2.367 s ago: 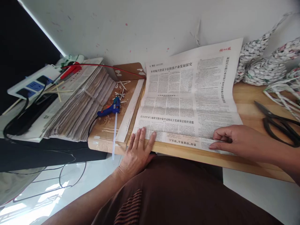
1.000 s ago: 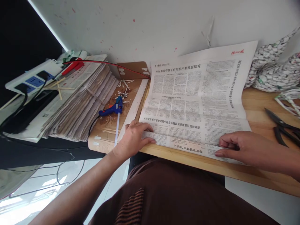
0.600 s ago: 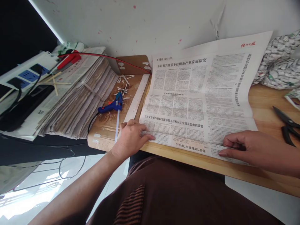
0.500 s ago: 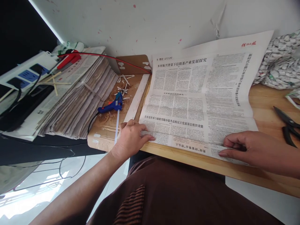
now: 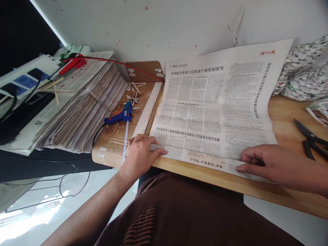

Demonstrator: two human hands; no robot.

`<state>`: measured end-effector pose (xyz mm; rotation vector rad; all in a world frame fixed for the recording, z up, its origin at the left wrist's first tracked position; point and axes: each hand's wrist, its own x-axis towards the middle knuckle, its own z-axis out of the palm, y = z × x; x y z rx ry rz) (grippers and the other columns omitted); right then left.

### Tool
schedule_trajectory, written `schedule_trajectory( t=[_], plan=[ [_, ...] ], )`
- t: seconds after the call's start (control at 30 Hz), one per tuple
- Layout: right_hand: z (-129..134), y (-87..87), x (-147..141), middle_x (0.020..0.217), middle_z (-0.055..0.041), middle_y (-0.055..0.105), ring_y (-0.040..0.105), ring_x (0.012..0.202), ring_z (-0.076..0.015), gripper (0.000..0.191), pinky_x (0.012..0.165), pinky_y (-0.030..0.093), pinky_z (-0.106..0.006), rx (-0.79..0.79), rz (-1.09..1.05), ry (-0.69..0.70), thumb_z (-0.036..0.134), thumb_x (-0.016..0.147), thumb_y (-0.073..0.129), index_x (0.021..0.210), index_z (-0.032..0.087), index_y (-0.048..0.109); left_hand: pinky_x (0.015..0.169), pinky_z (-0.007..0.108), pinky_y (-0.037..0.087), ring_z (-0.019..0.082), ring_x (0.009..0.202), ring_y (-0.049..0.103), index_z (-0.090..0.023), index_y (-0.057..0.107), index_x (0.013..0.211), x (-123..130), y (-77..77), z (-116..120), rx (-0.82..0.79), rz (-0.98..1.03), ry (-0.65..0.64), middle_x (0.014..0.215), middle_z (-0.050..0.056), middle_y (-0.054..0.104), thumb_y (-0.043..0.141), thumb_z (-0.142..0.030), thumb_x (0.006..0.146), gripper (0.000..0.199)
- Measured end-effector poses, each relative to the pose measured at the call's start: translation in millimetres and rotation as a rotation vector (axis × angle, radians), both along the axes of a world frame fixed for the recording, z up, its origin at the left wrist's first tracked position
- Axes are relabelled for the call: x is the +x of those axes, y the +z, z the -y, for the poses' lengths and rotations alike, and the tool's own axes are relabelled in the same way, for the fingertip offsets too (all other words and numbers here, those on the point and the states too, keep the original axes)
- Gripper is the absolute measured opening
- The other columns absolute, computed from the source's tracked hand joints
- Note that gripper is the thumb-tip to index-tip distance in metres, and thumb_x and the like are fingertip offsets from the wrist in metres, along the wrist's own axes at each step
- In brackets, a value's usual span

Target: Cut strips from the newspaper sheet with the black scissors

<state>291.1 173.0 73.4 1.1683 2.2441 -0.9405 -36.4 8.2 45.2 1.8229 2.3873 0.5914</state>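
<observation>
A newspaper sheet (image 5: 194, 112) covered in Chinese print lies across the wooden table, its far edge leaning up against the wall. A narrow strip along its near edge is folded over, showing upside-down text. At the near left corner, my left hand (image 5: 140, 152) is closed on the folded edge between thumb and fingers. My right hand (image 5: 266, 164) pinches the same fold toward the right, fingers curled and thumb on the paper. To the left, a blue glue gun (image 5: 119, 116) with a white glue stick rests on a stained cardboard piece (image 5: 105, 143).
Black-handled scissors (image 5: 311, 133) lie at the right on the wooden table (image 5: 284, 109), in front of woven paper pieces (image 5: 304, 78). Left of the cardboard stands a tied newspaper stack (image 5: 84, 106) with a power strip (image 5: 28, 77) on top. A red cable (image 5: 123, 63) runs behind.
The view has shifted slightly, so everything sits a little further left. Both hands keep their places on the folded newspaper edge.
</observation>
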Motion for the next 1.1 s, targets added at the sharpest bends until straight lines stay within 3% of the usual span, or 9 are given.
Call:
schedule_trajectory(
  t=[0.17,0.37,0.53,0.63,0.8,0.97,1.1],
  plan=[
    [0,0.5,0,0.059,-0.0003,0.049,0.044,0.057,-0.0177,0.045,0.058,0.033,-0.032,0.017,0.020,0.026,0.064,0.080,0.050,0.063,0.023,0.047,0.088,0.055,0.051,0.030,0.094,0.066,-0.026,0.068,0.083,4,-0.3,3,0.009,-0.003,0.027,0.085,0.006,0.072,0.082,-0.041,0.075,0.022],
    [-1,1.0,-1,0.059,-0.0011,0.050,0.047,0.057,-0.0185,0.044,0.058,0.033,-0.033,0.012,0.027,0.018,0.064,0.079,0.048,0.062,0.023,0.045,0.093,0.062,0.043,0.033,0.102,0.062,-0.025,0.058,0.101,8,-4.3,11,0.009,0.003,0.147,0.097,0.007,0.071,0.077,-0.041,0.080,0.033],
    [-1,-0.5,-2,0.057,-0.0007,0.048,0.045,0.056,-0.0182,0.045,0.058,0.033,-0.033,-0.005,0.053,-0.012,0.064,0.078,0.050,0.060,0.023,0.044,0.092,0.061,0.042,0.035,0.108,0.058,-0.024,0.054,0.112,12,-11.2,18,0.055,0.017,0.216,0.111,0.009,0.070,0.075,-0.043,0.083,0.041],
    [-2,-5.5,1,0.059,-0.0016,0.050,0.046,0.056,-0.0191,0.047,0.057,0.034,-0.034,0.000,0.061,-0.020,0.067,0.077,0.051,0.061,0.024,0.047,0.089,0.058,0.043,0.035,0.108,0.056,-0.024,0.052,0.117,14,-15.1,21,0.089,0.034,0.242,0.109,0.010,0.070,0.074,-0.044,0.084,0.044],
    [-6,-14.1,7,0.059,-0.0019,0.049,0.045,0.057,-0.0195,0.048,0.055,0.034,-0.034,0.014,0.044,0.002,0.068,0.077,0.051,0.059,0.024,0.045,0.088,0.055,0.043,0.034,0.105,0.056,-0.024,0.052,0.119,14,-19.3,24,0.127,0.072,0.276,0.094,0.007,0.070,0.071,-0.038,0.086,0.040],
    [-8,-22.4,16,0.062,-0.0014,0.050,0.046,0.060,-0.0200,0.050,0.057,0.035,-0.034,0.025,0.056,0.017,0.068,0.080,0.053,0.061,0.023,0.043,0.087,0.052,0.043,0.033,0.108,0.055,-0.024,0.052,0.120,16,-21.2,25,0.145,0.048,0.270,0.109,0.009,0.069,0.063,-0.029,0.092,0.031],
    [-10,-29.4,22,0.063,-0.0019,0.052,0.047,0.061,-0.0209,0.053,0.058,0.036,-0.035,0.044,0.074,0.042,0.073,0.082,0.051,0.062,0.024,0.043,0.089,0.051,0.043,0.031,0.107,0.053,-0.023,0.051,0.120,18,-23.0,26,0.167,0.023,0.274,0.108,0.009,0.068,0.057,-0.023,0.094,0.027]
  ],
)
